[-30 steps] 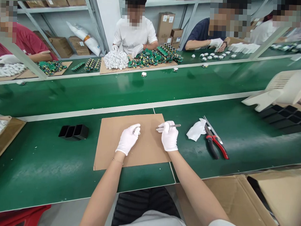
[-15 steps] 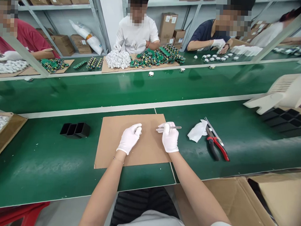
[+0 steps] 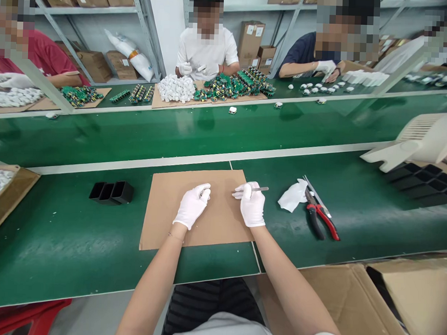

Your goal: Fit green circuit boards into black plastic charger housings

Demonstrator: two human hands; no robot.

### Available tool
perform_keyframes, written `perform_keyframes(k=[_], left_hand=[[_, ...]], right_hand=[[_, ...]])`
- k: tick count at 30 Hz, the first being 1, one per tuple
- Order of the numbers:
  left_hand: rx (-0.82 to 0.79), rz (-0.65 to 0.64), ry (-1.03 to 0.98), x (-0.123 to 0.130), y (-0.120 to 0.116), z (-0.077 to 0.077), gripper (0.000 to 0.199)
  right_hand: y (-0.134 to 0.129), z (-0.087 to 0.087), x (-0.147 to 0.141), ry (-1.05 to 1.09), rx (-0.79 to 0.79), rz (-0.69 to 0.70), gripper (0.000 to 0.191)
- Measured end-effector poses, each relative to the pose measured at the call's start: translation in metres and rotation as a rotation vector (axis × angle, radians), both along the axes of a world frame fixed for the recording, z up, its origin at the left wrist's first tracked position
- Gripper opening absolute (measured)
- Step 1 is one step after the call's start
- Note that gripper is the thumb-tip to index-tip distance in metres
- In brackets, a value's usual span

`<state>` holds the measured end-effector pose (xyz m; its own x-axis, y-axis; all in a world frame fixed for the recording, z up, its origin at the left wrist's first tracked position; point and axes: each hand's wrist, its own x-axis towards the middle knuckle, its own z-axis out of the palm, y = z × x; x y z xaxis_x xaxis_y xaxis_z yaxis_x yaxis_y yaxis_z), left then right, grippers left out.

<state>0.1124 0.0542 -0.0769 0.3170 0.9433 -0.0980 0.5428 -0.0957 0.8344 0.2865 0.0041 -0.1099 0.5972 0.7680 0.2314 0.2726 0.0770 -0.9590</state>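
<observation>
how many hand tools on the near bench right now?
2 seen. Tweezers in the right hand, over the cardboard sheet; red-handled pliers on the green mat beside the white cloth. More may be hidden.

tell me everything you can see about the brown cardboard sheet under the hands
The cardboard sheet is a flat, plain brown rectangle, lying on the green bench top directly in front of the person. Its near left corner looks slightly worn. Both white-gloved hands are over it: the left hand near the middle, the right hand at its right edge, holding a thin metal tool.
</observation>
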Motion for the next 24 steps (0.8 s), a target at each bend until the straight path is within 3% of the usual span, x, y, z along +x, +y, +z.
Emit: perform_keyframes(k=[24], left_hand=[[0.013, -0.012, 0.021, -0.0009, 0.0023, -0.0036, 0.034]], right_hand=[[0.0028, 0.0006, -0.0006, 0.001, 0.001, 0.067, 0.020]])
